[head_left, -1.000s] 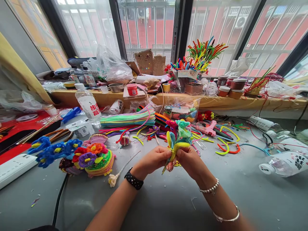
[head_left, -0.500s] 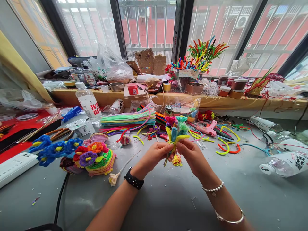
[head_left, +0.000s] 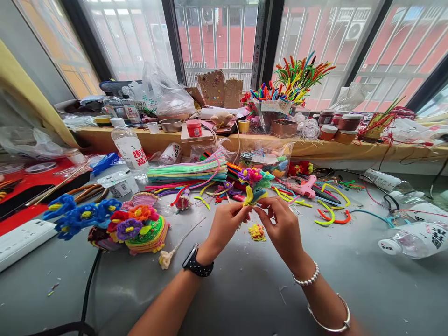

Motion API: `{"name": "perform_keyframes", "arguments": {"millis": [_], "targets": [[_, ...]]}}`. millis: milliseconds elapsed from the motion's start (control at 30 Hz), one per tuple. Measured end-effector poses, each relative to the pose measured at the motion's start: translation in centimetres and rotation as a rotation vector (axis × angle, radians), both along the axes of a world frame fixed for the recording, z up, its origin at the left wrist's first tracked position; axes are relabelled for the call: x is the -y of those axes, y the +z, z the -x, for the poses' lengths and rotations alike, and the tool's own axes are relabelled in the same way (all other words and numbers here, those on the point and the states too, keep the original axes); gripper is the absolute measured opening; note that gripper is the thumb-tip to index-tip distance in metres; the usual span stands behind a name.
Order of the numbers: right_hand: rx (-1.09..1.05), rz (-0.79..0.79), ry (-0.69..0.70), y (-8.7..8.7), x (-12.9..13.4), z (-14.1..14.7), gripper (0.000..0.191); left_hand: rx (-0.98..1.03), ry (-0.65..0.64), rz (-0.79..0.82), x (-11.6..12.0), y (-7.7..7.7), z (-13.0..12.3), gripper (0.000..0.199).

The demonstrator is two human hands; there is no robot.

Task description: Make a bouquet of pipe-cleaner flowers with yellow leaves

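1. Slippage is the first trouble we would expect: our flower bunch (head_left: 255,184), raised above the desk (head_left: 238,294) between our hands, seems to depend on a small pinch at its base, so a loosened thumb could let its stems slide or twist apart.
2. Too much pressure is the next. We judge the fuzzy petals soft, and a hard tug at the yellow leaves low on the bunch could bend them or drag the pink and purple blooms out of line.
3. If we let the bunch fall, it could hit the yellow-and-red heap (head_left: 256,232) on the desk between our hands and scatter it, should its bits be loose; we cannot tell whether they are.
4. Our left hand (head_left: 226,226) is closed, thumb and fingertips pinched on the base of the bunch.
5. Our right hand (head_left: 283,224) is partly curled, thumb and forefinger nearly together at the right of that base; we cannot tell whether they grip anything.
6. Beyond the bunch, we see a pink glue gun (head_left: 303,187) among loose fuzzy strips, which could snag the blooms if we lower them there.
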State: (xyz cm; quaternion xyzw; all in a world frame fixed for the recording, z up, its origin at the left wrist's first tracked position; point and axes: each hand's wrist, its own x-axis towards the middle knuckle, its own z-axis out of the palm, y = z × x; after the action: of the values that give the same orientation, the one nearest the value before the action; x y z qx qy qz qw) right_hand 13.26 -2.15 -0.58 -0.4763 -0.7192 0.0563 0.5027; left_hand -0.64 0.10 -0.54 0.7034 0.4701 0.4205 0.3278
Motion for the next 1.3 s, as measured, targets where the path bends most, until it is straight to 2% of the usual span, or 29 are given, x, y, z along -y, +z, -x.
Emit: {"name": "perform_keyframes", "arguments": {"millis": [167, 400, 667, 867, 1167, 1300], "targets": [[0.061, 0.003, 0.015, -0.19, -0.05, 0.10, 0.009, -0.072, 0.000, -0.066, 0.04, -0.14, -0.04, 0.034], [0.085, 0.096, 0.053, -0.42, -0.15, 0.25, 0.011, -0.090, 0.004, -0.098, 0.20, -0.12, -0.09, 0.032], [0.193, 0.088, 0.037, -0.56, -0.15, 0.61, 0.012, -0.133, 0.033, -0.124, 0.17, -0.25, -0.18, 0.030], [0.096, 0.080, 0.104, -0.37, 0.13, 0.64, 0.013, -0.052, 0.016, -0.021, 0.31, 0.11, -0.26, 0.033], [-0.071, 0.170, 0.133, -0.09, -0.02, 0.48, 0.012, 0.208, -0.130, 0.205, 0.09, 0.72, -0.01, 0.033], [-0.112, 0.188, 0.149, 0.02, 0.08, 0.47, 0.013, 0.279, -0.164, 0.248, 0.03, 0.57, 0.06, 0.033]]}}
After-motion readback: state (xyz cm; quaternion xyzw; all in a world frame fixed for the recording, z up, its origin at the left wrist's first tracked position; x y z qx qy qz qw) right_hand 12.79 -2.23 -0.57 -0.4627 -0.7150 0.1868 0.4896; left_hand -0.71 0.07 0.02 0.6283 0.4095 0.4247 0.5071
